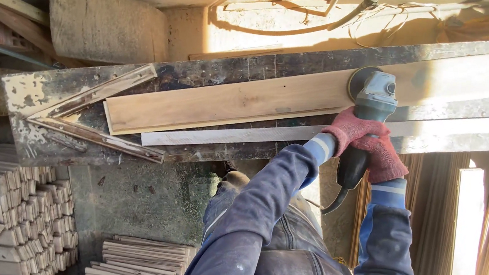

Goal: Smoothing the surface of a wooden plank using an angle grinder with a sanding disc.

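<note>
Both my hands wear red knit gloves and grip a grey-green angle grinder (374, 100). My left hand (346, 129) wraps the tool's neck just behind its head. My right hand (383, 158) holds the black rear handle (351, 167). The grinder's round sanding disc (356, 80) presses flat on a long pale wooden plank (230, 102) that lies on a dark, stained workbench (42, 93). A thinner pale strip (233, 137) lies along the plank's near edge.
Thin wooden battens (98, 92) form a wedge on the bench's left end. Stacks of short wood pieces (26, 207) and slats (142, 261) sit on the floor at lower left. A power cable (301, 27) runs behind the bench. Upright boards (466, 233) stand at right.
</note>
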